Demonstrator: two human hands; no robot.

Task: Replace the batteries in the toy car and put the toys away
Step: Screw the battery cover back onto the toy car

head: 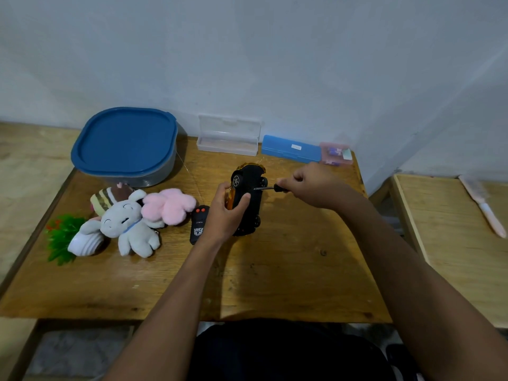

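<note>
The toy car (251, 185), gold with a black underside, stands tilted on its side at the table's middle. My left hand (224, 213) grips its body from the left. My right hand (310, 185) grips a screwdriver (270, 187), whose metal tip touches the car's black underside. A black remote (198, 224) with two red buttons lies just left of my left hand. Further left lie a grey plush animal (123, 224), a pink fluffy toy (170, 204), a striped plush (105, 200) and a green plastic plant (61, 237).
A grey tub with a blue lid (125, 144) stands at the back left. Along the wall sit an open clear case (228, 138), a blue case (291, 152) and a small pink box (336, 154). A second table (445, 243) on the right carries a pink brush (483, 207).
</note>
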